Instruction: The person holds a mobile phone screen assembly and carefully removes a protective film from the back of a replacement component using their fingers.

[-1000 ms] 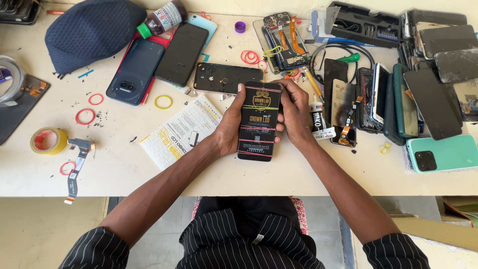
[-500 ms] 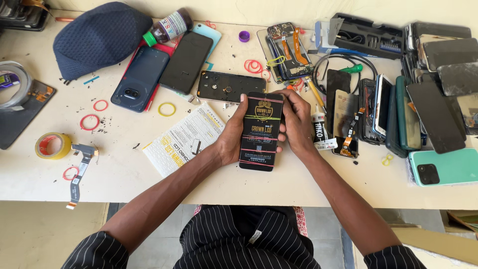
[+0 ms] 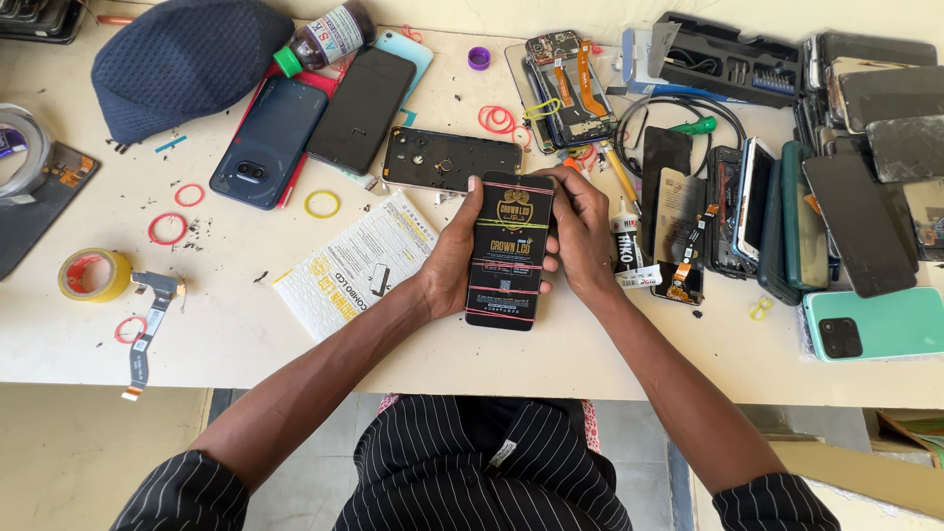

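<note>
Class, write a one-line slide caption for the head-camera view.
Both hands, left hand and right hand, hold a black phone screen panel above a cluttered repair table.

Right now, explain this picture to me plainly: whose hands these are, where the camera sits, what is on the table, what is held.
The camera sits on a person's head and looks down at their own bare hands. The left hand and right hand together hold a black phone screen panel with a printed cover film, over a white table. Around it lie many phones and parts: a dark blue phone, a white leaflet, a yellow tape roll, a blue cap, coloured rubber bands and a small glue tube.
</note>
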